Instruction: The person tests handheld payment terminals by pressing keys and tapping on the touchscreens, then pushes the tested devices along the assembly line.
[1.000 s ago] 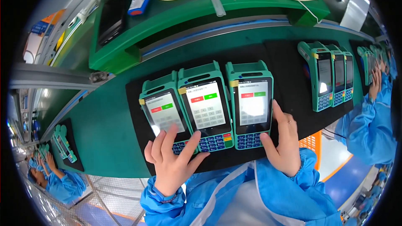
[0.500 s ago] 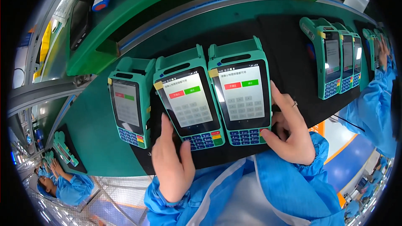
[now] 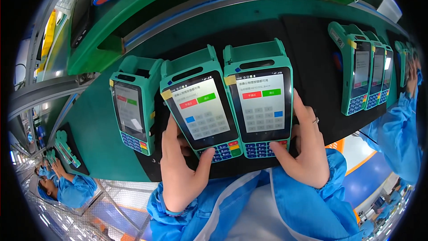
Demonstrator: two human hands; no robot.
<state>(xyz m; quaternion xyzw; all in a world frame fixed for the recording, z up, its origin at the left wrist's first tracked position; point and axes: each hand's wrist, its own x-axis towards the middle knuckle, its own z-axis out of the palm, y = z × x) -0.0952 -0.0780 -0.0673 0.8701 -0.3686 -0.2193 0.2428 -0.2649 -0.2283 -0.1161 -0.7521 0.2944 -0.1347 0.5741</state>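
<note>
Two green payment terminals with lit screens lie side by side before me. My left hand (image 3: 183,167) holds the middle payment terminal (image 3: 203,111) by its left side, thumb on the upper left of its blue keypad. My right hand (image 3: 305,151) grips the right payment terminal (image 3: 263,102) along its right edge, its thumb over the right part of the keys. Each screen shows red and green buttons above a grid with one blue square. Fingers beneath the casings are partly hidden. A third payment terminal (image 3: 130,116), its screen dimmer, stands left of my left hand.
Several more terminals (image 3: 373,76) stand in a row at the right, on a black mat (image 3: 307,62) over the green bench (image 3: 96,151). Co-workers' blue sleeves (image 3: 394,120) show at right and far left. A green shelf (image 3: 156,11) runs along the back.
My left thumb has come onto the middle terminal's keypad and my right thumb has shifted left over the keys. One grid square on each screen has turned blue.
</note>
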